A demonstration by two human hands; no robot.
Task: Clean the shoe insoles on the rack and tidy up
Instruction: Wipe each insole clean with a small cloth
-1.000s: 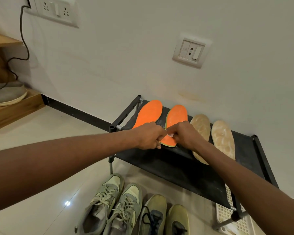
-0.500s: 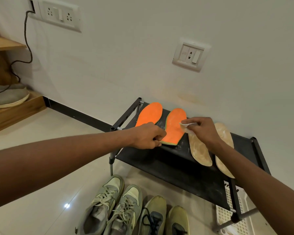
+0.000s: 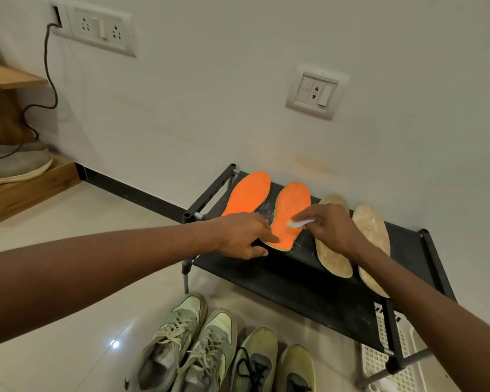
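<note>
Insoles are the business on this shoe rack point(image 3: 337, 301), and the second orange insole point(image 3: 290, 213) is getting the attention, lying toward the rack's back left corner with its heel nearer the front. The left hand point(image 3: 242, 236) pins that heel down, fingertips pressed flat on it and not gripping anything. The right hand point(image 3: 331, 229) is pinched shut on a small white wipe point(image 3: 299, 223), or it could be a pad, hard to tell which, and it sits right on the orange surface at mid-length. Just beside it to the left, against the left edge, lies the first orange insole point(image 3: 248, 193). To the right, two tan insoles point(image 3: 333, 258) run toward the front edge, partly under the right forearm.

These look thin, light and floppy, so I'd say a rub would skid one across the dusty black shelf unless an end is held down. Heel or toe is the place to anchor; lifting by an edge should do.

Below the rack, four worn sneakers point(image 3: 210, 352) sit on the floor, with a white plastic basket point(image 3: 391, 369) under the right end.
</note>
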